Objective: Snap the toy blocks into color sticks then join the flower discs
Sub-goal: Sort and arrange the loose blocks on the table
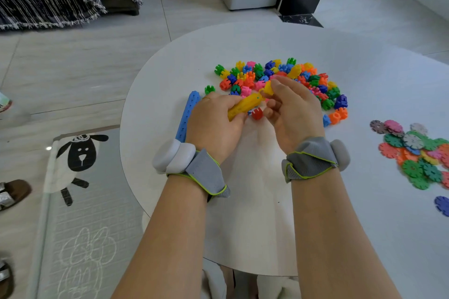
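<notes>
My left hand (pixel 213 121) grips a yellow stick (pixel 245 105) of snapped blocks, angled up to the right. My right hand (pixel 291 109) pinches a single yellow block (pixel 268 87) just off the stick's upper end. A finished blue stick (pixel 188 116) lies on the table beside my left hand, partly hidden by the wrist. A loose red block (pixel 257 113) sits between my hands. The pile of mixed colour blocks (pixel 279 77) lies just behind my hands. Flower discs (pixel 418 153) are heaped at the right.
The white round table (pixel 255 213) has its edge close on the left and near side. A single blue disc (pixel 442 205) lies apart at the far right. Beyond the table's left edge a sheep-print floor mat (pixel 80 177) covers the floor.
</notes>
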`<state>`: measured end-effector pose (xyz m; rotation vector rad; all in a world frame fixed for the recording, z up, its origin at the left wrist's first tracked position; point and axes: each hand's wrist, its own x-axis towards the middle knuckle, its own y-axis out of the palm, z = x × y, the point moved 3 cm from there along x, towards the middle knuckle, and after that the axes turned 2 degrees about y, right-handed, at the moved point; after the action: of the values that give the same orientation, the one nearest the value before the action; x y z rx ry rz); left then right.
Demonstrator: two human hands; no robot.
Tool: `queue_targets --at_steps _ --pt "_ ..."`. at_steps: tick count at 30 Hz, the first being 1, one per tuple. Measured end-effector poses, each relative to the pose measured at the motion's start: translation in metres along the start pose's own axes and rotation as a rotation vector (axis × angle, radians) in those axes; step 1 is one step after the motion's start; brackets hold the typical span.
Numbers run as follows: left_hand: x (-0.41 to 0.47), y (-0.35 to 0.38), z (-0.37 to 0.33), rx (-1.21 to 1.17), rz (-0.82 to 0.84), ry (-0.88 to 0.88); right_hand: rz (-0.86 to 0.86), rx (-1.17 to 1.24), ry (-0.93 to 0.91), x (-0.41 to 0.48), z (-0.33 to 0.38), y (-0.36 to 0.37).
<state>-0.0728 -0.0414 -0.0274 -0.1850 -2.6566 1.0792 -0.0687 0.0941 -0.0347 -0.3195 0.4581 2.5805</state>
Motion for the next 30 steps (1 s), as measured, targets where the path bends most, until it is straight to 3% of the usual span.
queue_targets --at_steps 4,18,30 --pt "0.001 0.005 -0.006 0.012 0.002 0.015 0.010 -0.106 -0.015 -0.004 0.000 -0.004" --pt "0.000 0.010 -0.015 0.013 -0.009 0.002 0.031 -0.079 -0.015 -0.008 0.002 -0.013" --pt "-0.001 0.009 -0.018 0.020 -0.022 0.042 0.075 -0.269 -0.103 -0.008 0.006 -0.014"
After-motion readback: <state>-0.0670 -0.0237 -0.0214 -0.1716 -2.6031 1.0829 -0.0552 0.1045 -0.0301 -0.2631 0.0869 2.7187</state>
